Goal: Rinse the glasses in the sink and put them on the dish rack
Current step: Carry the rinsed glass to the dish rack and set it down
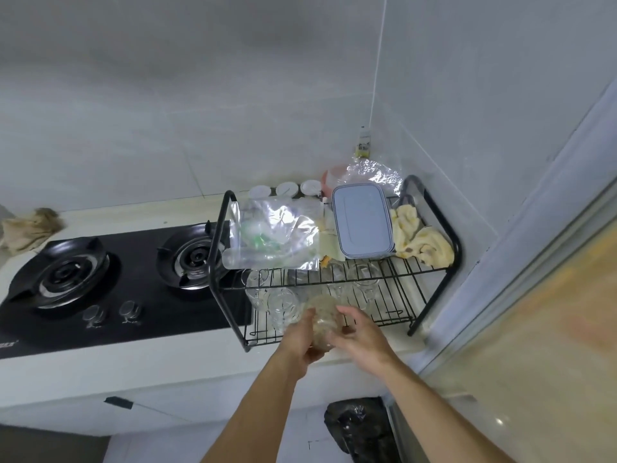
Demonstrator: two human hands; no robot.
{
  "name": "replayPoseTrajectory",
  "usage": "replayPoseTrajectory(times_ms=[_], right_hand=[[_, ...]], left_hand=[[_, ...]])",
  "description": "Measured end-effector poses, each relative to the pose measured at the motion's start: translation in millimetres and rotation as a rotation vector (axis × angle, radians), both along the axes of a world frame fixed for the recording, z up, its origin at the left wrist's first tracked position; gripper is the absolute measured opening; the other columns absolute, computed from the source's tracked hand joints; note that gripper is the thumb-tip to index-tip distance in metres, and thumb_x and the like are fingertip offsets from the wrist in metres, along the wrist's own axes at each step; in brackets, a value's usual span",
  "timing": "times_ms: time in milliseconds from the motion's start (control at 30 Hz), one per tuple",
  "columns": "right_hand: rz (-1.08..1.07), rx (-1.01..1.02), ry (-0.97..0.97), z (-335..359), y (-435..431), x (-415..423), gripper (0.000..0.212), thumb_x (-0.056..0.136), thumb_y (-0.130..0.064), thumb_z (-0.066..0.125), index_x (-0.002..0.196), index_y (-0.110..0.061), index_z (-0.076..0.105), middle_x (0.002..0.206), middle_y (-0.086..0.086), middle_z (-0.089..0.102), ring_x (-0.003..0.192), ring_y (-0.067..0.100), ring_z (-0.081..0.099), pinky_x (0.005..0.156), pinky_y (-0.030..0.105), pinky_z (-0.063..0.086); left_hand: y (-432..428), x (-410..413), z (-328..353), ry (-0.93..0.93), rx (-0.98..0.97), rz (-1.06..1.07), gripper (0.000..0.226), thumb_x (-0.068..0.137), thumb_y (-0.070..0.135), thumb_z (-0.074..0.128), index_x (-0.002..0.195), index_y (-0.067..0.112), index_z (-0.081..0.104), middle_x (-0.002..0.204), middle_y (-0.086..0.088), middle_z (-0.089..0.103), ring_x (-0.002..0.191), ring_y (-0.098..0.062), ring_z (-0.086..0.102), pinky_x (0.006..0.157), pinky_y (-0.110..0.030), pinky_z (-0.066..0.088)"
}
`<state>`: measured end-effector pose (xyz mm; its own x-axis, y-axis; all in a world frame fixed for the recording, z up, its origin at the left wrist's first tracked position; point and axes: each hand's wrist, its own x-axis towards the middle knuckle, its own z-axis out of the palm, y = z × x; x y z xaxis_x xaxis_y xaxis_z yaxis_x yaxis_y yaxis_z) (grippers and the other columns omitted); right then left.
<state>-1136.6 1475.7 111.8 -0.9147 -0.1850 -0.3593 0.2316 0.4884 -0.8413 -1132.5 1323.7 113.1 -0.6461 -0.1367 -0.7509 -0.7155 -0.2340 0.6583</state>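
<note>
While the left hand [300,337] grips the glass [322,317] over the near edge of the rack [405,297] and the right hand [362,335] steadies it with loose fingers, set it down gently — right of the parked glasses [282,305] — without clinking.

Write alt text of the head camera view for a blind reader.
A person's left hand grips a clear glass, the right hand open beside it, at the lower tier of a black wire dish rack where other glasses stand. The upper tier holds plastic bags, a grey lidded container and a yellow cloth; a gas hob lies to the left.
</note>
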Motion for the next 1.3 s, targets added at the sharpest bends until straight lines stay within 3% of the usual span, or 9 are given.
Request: replayPoseTrajectory(times_ms=[133, 300, 467, 567, 733, 867, 967, 1167, 1300], right_hand=[[0.013, 0.043, 0.023, 5, -2, -10, 0.065, 0.090, -0.035, 0.078, 0.149, -0.028, 0.049, 0.143, -0.006, 0.051, 0.089, -0.007, 0.057, 0.067, 0.008, 0.043], [-0.020, 0.058, 0.049, 5, -13, -19, 0.061, 0.093, -0.039, 0.073, 0.149, -0.026, 0.051, 0.144, -0.001, 0.054, 0.104, 0.011, 0.062, 0.098, 0.025, 0.048], [-0.041, 0.065, 0.029, -4, -19, -29, 0.052, 0.096, -0.045, 0.068, 0.143, -0.024, 0.058, 0.139, 0.005, 0.059, 0.111, 0.024, 0.069, 0.101, 0.041, 0.055], [-0.050, 0.069, 0.022, -4, -23, -32, 0.043, 0.098, -0.042, 0.065, 0.136, -0.022, 0.064, 0.131, 0.004, 0.063, 0.105, 0.022, 0.070, 0.097, 0.037, 0.056], [-0.064, 0.124, 0.027, -1, -30, -34, 0.034, 0.101, -0.041, 0.060, 0.127, -0.021, 0.069, 0.110, -0.003, 0.068, 0.093, 0.015, 0.063, 0.067, 0.021, 0.043], [-0.065, 0.208, 0.021, -4, -37, -38, 0.036, 0.104, -0.047, 0.051, 0.112, -0.019, 0.072, 0.102, -0.002, 0.072, 0.089, 0.016, 0.066, 0.073, 0.028, 0.048], [-0.079, 0.258, -0.013, -9, -42, -41, 0.046, 0.104, -0.053, 0.045, 0.100, -0.015, 0.070, 0.089, 0.001, 0.071, 0.076, 0.016, 0.066, 0.065, 0.030, 0.052], [-0.119, 0.251, -0.023, -15, -47, -45, 0.050, 0.105, -0.053, 0.044, 0.091, -0.011, 0.068, 0.079, 0.000, 0.066, 0.071, 0.015, 0.063, 0.056, 0.026, 0.043], [-0.156, 0.204, -0.027, -19, -50, -46, 0.045, 0.102, -0.054, 0.052, 0.090, -0.012, 0.066, 0.087, 0.001, 0.068, 0.078, 0.017, 0.064, 0.059, 0.027, 0.043]], left_hand=[[-2, -3, -1, 0.034, 0.020, -0.009, 0.047, 0.109, 0.044, 0.046, 0.109, 0.005, 0.073, 0.080, -0.009, 0.077, 0.069, -0.022, 0.069, 0.063, -0.029, 0.058], [-5, -6, 0, 0.053, 0.118, 0.062, 0.044, 0.108, 0.043, 0.049, 0.109, 0.005, 0.073, 0.089, -0.015, 0.075, 0.072, -0.024, 0.069, 0.067, -0.031, 0.061], [-10, -13, -7, 0.060, 0.135, 0.108, 0.041, 0.101, 0.034, 0.066, 0.120, -0.002, 0.068, 0.113, -0.024, 0.071, 0.080, -0.027, 0.073, 0.081, -0.036, 0.064], [-12, -17, -15, 0.045, 0.098, 0.114, 0.046, 0.096, 0.028, 0.075, 0.122, -0.008, 0.066, 0.120, -0.026, 0.069, 0.074, -0.025, 0.076, 0.083, -0.036, 0.065], [-12, -26, -25, 0.005, 0.004, 0.148, 0.064, 0.086, 0.034, 0.085, 0.128, -0.009, 0.060, 0.121, -0.022, 0.071, 0.073, -0.027, 0.080, 0.087, -0.037, 0.065], [-10, -31, -17, -0.022, -0.052, 0.140, 0.052, 0.085, 0.026, 0.086, 0.117, -0.008, 0.064, 0.125, -0.023, 0.069, 0.064, -0.026, 0.078, 0.079, -0.036, 0.066], [-10, -35, -15, -0.041, -0.143, 0.116, 0.031, 0.090, 0.020, 0.081, 0.101, -0.005, 0.065, 0.115, -0.021, 0.073, 0.062, -0.023, 0.076, 0.066, -0.030, 0.064], [-6, -40, -17, -0.075, -0.224, 0.178, 0.045, 0.088, 0.039, 0.081, 0.092, -0.003, 0.068, 0.077, -0.010, 0.077, 0.077, -0.025, 0.079, 0.088, -0.042, 0.064], [-7, -42, -17, -0.107, -0.267, 0.182, 0.050, 0.089, 0.049, 0.077, 0.084, 0.001, 0.066, 0.083, -0.011, 0.079, 0.065, -0.017, 0.075, 0.062, -0.030, 0.058]])
